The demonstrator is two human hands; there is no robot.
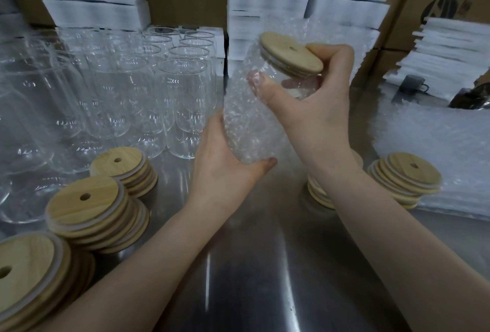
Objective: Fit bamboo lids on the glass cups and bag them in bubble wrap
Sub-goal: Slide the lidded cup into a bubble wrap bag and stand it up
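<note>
Item: glass cup (pixel 275 77), bamboo lid (pixel 290 54) fitted, held above counter (pixel 265 265), mostly sleeved in bubble-wrap bag (pixel 244 130); left hand (pixel 225 169) fingers curled under its base; right hand (pixel 320 103) fingers clamped round its neck; outstanding: many unlidded cups (pixel 183 87), lid stacks (pixel 90 204), spare bags (pixel 429 132)

We see one glass cup (pixel 298 92), capped with a bamboo lid (pixel 290 54), tilted inside a bubble-wrap bag (pixel 244 124); bare cups (pixel 183 98) stand at left, and lid stacks (pixel 87 204) lie on either side.
</note>
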